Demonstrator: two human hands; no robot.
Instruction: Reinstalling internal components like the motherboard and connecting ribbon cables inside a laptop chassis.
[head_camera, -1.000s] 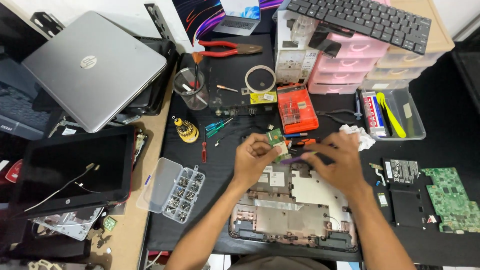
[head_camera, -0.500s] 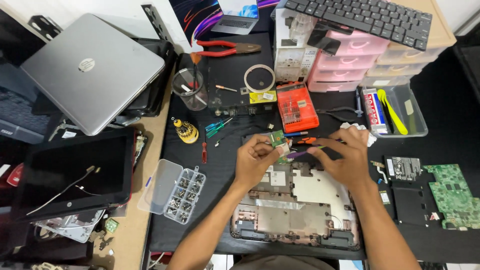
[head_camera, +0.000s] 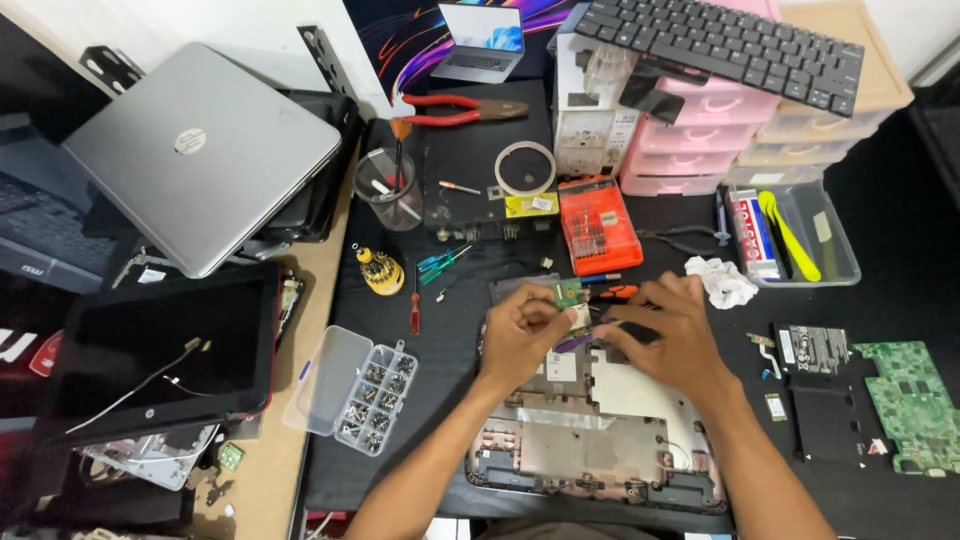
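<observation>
Both hands are over the opened laptop base (head_camera: 590, 440), which sits at the near edge of the tabletop (head_camera: 890, 250) on the black mat. The left hand (head_camera: 520, 335) pinches a small green circuit card (head_camera: 569, 292) between fingertips, just above the base's far edge. The right hand (head_camera: 672, 335) is curled, fingers pressed together on a purple pry tool (head_camera: 578, 340) lying between the two hands.

Little free room here: the only bare mat is a strip to the right of the right hand, before the black battery pack (head_camera: 822, 400) and green motherboard (head_camera: 912, 400) at the right edge. Left of the base, a clear screw organiser (head_camera: 350, 390) straddles the mat's border with the bare wood strip.

Toward the far edge, an orange bit case (head_camera: 598, 225), a tape ring (head_camera: 526, 168), red-handled pliers (head_camera: 460, 110). Pink drawer units (head_camera: 700, 140) carry a black keyboard (head_camera: 720, 40). A clear tray (head_camera: 790, 235) holds a red-and-white packet and yellow tool. A silver laptop (head_camera: 195, 150) occupies the far left corner.
</observation>
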